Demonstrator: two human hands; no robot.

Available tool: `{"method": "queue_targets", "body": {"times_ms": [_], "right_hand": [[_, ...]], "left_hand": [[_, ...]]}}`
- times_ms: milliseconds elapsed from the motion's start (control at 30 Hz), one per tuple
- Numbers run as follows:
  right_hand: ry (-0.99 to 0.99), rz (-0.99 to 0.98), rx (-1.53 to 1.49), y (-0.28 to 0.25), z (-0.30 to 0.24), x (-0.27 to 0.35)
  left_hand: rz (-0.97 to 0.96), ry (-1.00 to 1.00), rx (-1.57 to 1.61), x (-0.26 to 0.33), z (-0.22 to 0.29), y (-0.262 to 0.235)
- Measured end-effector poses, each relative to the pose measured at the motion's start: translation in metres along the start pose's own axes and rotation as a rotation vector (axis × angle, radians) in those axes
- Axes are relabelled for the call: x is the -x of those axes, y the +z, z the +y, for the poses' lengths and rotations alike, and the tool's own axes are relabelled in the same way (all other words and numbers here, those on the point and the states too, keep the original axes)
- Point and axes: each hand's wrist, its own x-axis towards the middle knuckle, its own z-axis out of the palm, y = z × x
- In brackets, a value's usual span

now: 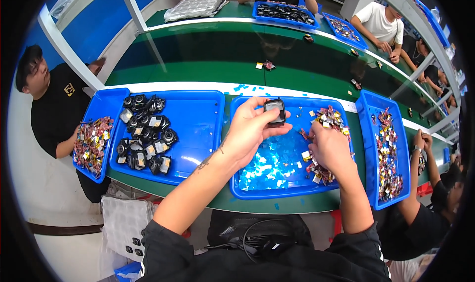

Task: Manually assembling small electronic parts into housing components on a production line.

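My left hand (247,133) grips a small square black casing (275,110), its thumb lying on the light inner face. The casing is held up above the far rim of a shallow blue tray (277,194). In that tray, my right hand (330,148) is closed, fingertips down at a heap of small wired parts (330,116) with white and yellow pieces. What its fingers pinch is hidden. Shiny scraps of blue film (269,166) cover the tray's left and middle part.
To the left, a blue tray (200,129) holds several black casings (143,131). Bins of wired parts flank both sides, left (94,143) and right (388,158). Beyond runs a green conveyor belt (208,54) with a few loose parts. White frame posts (133,7) and other people surround the bench.
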Motion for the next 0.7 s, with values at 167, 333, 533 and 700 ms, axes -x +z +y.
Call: {"method": "queue_targets", "body": {"times_ms": [167, 333, 533, 700], "right_hand": [[0.169, 0.029, -0.734, -0.018, 0.013, 0.010], [0.173, 0.124, -1.361, -0.011, 0.022, 0.017], [0.143, -0.098, -1.454, -0.012, 0.012, 0.019], [0.131, -0.146, -1.428, -0.018, -0.005, 0.019]], "left_hand": [[0.001, -0.114, 0.021, -0.007, -0.016, -0.009], [-0.020, -0.096, -0.232, 0.004, -0.012, -0.017], [-0.060, 0.436, -0.738, 0.012, -0.024, -0.014], [-0.194, 0.814, -1.328, 0.016, -0.025, -0.006]]}}
